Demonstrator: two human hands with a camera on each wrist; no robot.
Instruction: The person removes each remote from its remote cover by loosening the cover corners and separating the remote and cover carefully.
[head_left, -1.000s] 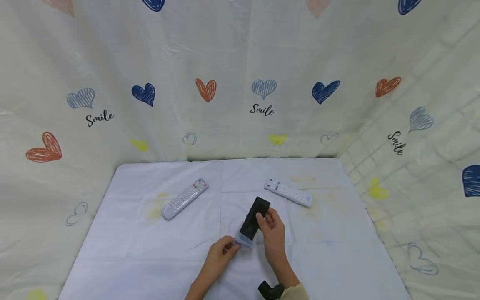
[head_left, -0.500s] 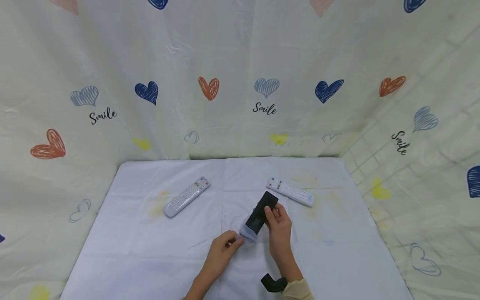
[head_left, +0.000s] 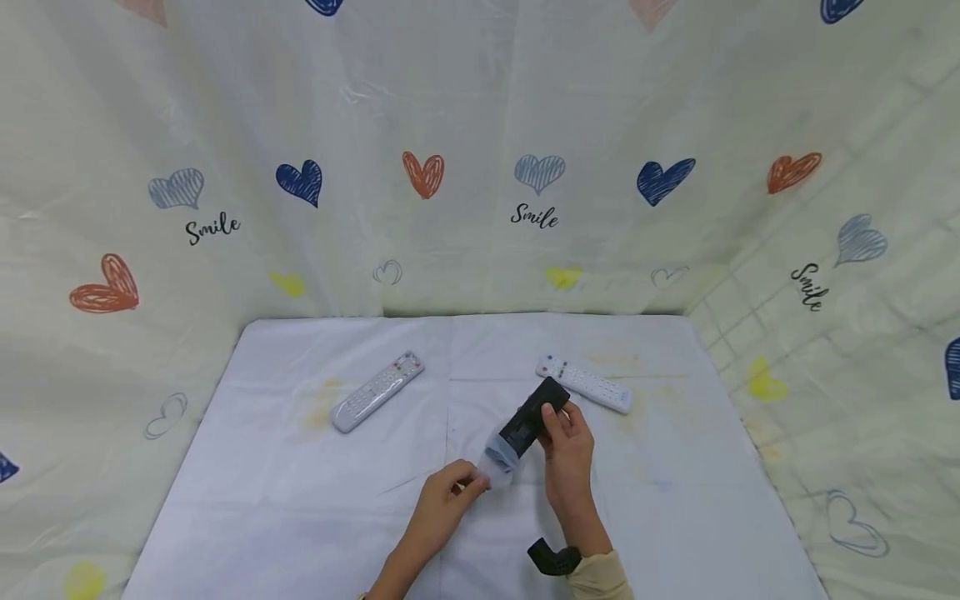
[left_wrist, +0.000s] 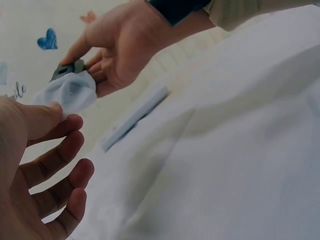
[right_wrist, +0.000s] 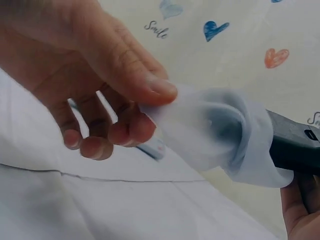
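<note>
Near the middle of the table, my right hand grips a long black remote control between thumb and fingers, tilted up to the right. A soft translucent sleeve wraps its lower end, bunched into folds. My left hand pinches the loose edge of that sleeve between thumb and forefinger. In the left wrist view, the other fingers of the left hand are spread and loosely bent. The right wrist view has the sleeve drawn out between the left hand and the dark remote control.
A grey remote control lies on the left half of the table, and a white remote control lies right, behind my right hand. A white cloth covers the table. A heart-patterned curtain hangs behind it.
My right hand has moved up and right with the black remote control. The sleeve stretches out longer between the remote and my left hand, which keeps its pinch.
</note>
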